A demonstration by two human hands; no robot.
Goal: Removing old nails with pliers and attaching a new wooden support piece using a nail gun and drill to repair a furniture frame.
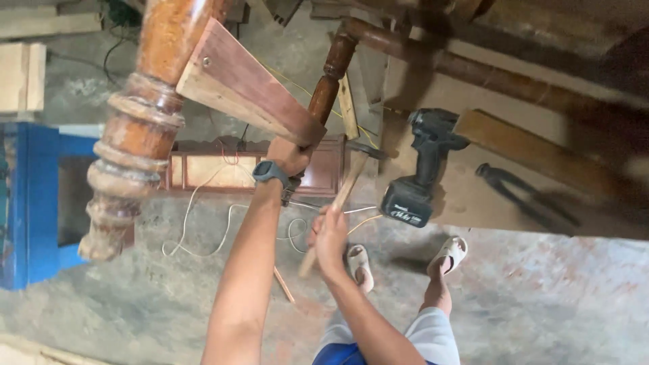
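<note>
Looking down from head height, the person's blue shorts and bare knees are sitting at the bottom edge of the view, with two feet in pale sandals (451,251) standing on a dusty concrete floor (554,297). Both forearms are reaching up and away from the body.

The right hand (329,238) is gripping, fingers clenched, the wooden handle of a hammer (341,197). The handle is slanting up and to the right, and its dark metal head is sitting just beside a workbench edge. The left hand (289,154), with a dark wristwatch (269,171) on the wrist, is pressing against the lower end of a flat reddish wooden board (243,84); whether the fingers are wrapping around the board cannot be told. The board is slanting up to the left and meeting a large turned wooden leg (138,128), lathe-shaped with rings and bulges, which is filling the left part of the view.

Just right of the hammer, a black cordless drill (422,169) is resting on a plywood surface (473,203), with dark pliers (520,192) lying farther right. Thin white wire (196,223) is looping across the floor below the hands. Beyond the hands, a small red-brown panelled frame (209,169) is lying on the floor, a second, thinner turned leg (328,81) is rising behind it, and a blue cabinet (30,203) is standing at the far left.
</note>
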